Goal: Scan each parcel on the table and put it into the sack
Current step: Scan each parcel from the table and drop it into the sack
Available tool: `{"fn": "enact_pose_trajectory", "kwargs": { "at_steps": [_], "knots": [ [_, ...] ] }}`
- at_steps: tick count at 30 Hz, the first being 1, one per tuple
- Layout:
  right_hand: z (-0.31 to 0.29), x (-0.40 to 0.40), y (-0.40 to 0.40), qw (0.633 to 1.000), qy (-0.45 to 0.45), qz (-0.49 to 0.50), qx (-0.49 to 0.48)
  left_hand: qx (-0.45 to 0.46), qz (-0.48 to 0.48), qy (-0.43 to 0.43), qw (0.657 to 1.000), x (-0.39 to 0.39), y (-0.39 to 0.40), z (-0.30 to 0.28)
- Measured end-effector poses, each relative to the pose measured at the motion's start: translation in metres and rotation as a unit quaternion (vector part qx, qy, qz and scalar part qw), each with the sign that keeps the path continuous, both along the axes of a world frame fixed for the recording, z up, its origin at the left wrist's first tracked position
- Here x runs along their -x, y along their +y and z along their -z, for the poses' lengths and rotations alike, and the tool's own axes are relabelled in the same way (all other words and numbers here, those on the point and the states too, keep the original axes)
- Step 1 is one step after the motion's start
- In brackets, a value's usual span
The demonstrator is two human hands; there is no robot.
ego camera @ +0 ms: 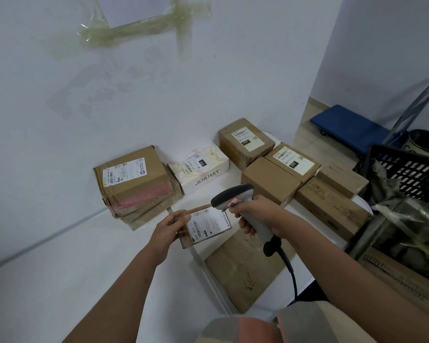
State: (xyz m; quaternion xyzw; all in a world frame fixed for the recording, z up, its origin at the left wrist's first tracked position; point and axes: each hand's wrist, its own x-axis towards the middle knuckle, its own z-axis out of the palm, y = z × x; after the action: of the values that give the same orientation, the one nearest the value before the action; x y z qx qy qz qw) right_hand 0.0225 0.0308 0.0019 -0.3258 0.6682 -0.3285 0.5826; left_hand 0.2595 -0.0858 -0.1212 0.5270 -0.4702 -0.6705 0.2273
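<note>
My left hand (170, 227) grips a small flat cardboard parcel (206, 225) by its left edge, white label facing up, just above the white table (60, 268). My right hand (256, 215) holds a grey handheld scanner (233, 195) by its handle, head pointing left over the parcel's label. The scanner's black cable (291, 271) drops toward my body. Several more parcels lie on the table: a taped brown box (134, 180) at the left, a white box (203, 167) behind, and brown boxes (245, 141) at the back right. A dark green sack (406, 226) sits at the right.
A flat brown carton (245, 271) lies under my right forearm. Long brown cartons (330, 206) reach the table's right edge. A black plastic crate (411, 169) stands behind the sack. A blue platform trolley (349, 127) is on the floor. The wall runs close behind the table.
</note>
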Motion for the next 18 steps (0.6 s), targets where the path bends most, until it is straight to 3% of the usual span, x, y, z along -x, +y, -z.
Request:
{"fn": "enact_pose_trajectory", "kwargs": {
  "at_steps": [18],
  "knots": [
    [0.0049,0.0015,-0.0017,0.999,-0.034,0.027,-0.012,0.002,-0.001,-0.004,1.0,0.002,0.0015,-0.0012]
  ]
}}
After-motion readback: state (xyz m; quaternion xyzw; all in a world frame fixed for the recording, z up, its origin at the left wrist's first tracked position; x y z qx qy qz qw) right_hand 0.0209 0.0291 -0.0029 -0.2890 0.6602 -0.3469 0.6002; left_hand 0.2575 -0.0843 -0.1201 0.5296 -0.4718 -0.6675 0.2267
